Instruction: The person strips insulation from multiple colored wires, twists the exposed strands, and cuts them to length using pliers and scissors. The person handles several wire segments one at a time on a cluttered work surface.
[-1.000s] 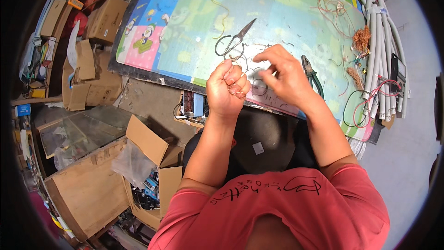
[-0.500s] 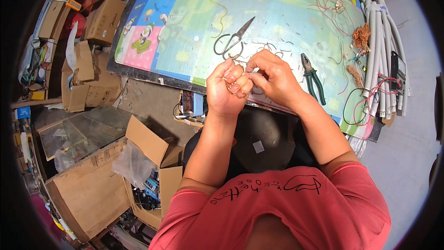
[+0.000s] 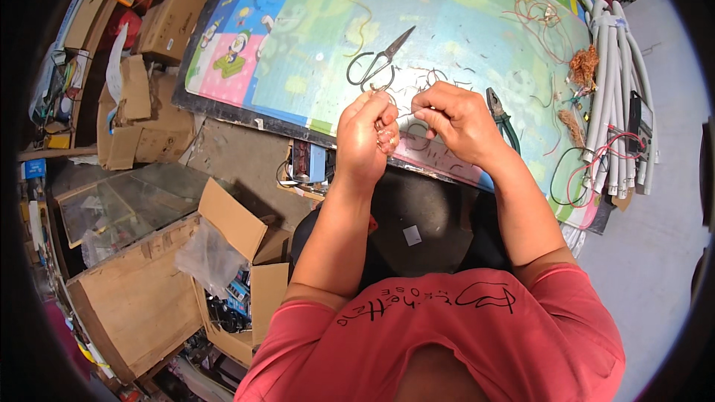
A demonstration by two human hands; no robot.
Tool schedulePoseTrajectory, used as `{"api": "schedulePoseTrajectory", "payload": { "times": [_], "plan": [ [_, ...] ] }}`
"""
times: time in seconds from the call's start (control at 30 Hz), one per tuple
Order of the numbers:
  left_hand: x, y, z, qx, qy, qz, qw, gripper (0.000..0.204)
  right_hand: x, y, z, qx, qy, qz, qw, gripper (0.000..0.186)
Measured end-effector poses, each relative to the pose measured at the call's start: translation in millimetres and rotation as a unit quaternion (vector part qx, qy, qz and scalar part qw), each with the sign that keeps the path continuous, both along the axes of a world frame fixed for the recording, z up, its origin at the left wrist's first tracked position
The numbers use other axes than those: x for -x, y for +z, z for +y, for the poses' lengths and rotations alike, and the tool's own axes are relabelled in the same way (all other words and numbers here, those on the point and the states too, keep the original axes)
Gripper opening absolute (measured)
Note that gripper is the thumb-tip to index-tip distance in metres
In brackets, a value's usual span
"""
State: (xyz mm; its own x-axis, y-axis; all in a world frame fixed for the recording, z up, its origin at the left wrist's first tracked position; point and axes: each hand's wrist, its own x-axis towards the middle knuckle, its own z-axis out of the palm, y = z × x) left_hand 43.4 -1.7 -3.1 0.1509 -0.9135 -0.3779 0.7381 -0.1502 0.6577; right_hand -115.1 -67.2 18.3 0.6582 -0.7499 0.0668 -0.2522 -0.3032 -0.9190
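Observation:
Over the near edge of the table, my left hand (image 3: 365, 132) is closed around a thin copper-coloured wire (image 3: 383, 134), which shows in loops at its fingers. My right hand (image 3: 460, 123) sits a short way to its right, thumb and fingers pinched together. A thin strand seems to run from the left fingers toward that pinch, but its end is hidden. Black-handled scissors (image 3: 381, 58) lie partly spread just beyond my left hand. Green-handled pliers (image 3: 503, 119) lie right of my right hand, which hides part of them.
Short wire scraps are scattered on the patterned table mat (image 3: 298, 67). A tangle of thin wires (image 3: 542, 15), a bundle of copper strands (image 3: 583, 67), white conduit pipes (image 3: 614, 97) and a black meter (image 3: 639, 115) with red leads lie at the right. An opened cardboard box (image 3: 232, 216) stands lower left.
My hands have drawn apart, the right one moving right until it covers part of the pliers. My left hand has turned, so less of the looped wire shows.

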Motion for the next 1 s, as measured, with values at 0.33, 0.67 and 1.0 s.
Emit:
{"api": "schedulePoseTrajectory", "payload": {
  "times": [0.33, 0.67, 1.0],
  "plan": [
    [-6.4, 1.8, -1.8, -0.016, -0.015, 0.027, 0.999, 0.011, 2.6, -11.6, -8.0, 0.147, -0.03, -0.001, 0.989, 0.013],
    [8.0, -4.3, 1.1, 0.021, -0.077, -0.277, 0.958, 0.008, 3.0, -8.5, -8.4, 0.188, -0.017, 0.019, 0.982, 0.015],
    [-0.6, 5.5, 3.0, 0.019, -0.147, -0.133, 0.98, 0.011, 0.3, -7.8, -7.0, 0.19, -0.041, 0.004, 0.981, 0.016]
  ]
}}
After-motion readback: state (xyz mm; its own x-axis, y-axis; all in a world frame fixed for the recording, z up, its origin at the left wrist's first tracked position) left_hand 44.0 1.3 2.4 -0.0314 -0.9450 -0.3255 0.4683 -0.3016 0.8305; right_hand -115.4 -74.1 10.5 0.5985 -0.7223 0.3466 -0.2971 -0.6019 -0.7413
